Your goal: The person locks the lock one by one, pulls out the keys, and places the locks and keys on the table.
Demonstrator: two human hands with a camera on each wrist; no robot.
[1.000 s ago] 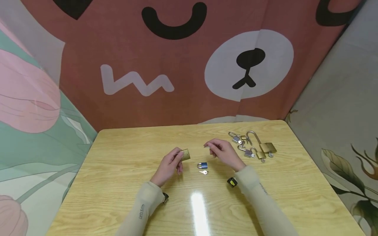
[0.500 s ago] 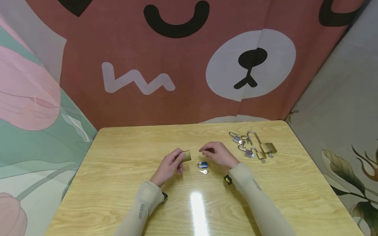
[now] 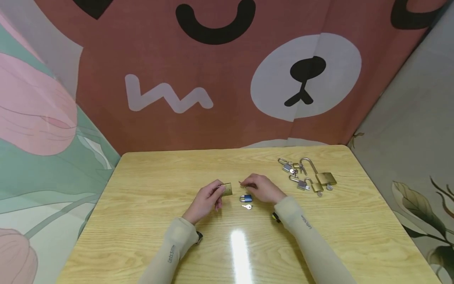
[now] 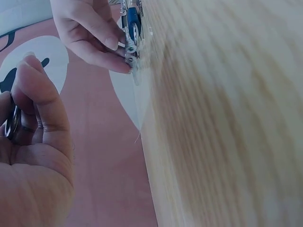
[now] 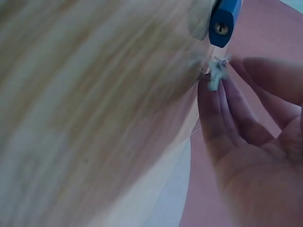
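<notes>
Since a second ago, the right hand (image 3: pixel 264 189) has shifted across toward the left hand (image 3: pixel 203 200), which stays in about the same place. The left thumb and fingers are clamped on a brass padlock (image 3: pixel 227 189), held up just left of the right fingertips. The right fingertips draw close together; I cannot tell whether they pinch something small. Near both hands, a blue padlock (image 3: pixel 248 198) lies on the wooden table (image 3: pixel 159 173), with a silvery key (image 3: pixel 249 206) just beside it on the person's side. Farther right, a large brass padlock (image 3: pixel 326 178) lies among several smaller padlocks (image 3: pixel 302 185).
</notes>
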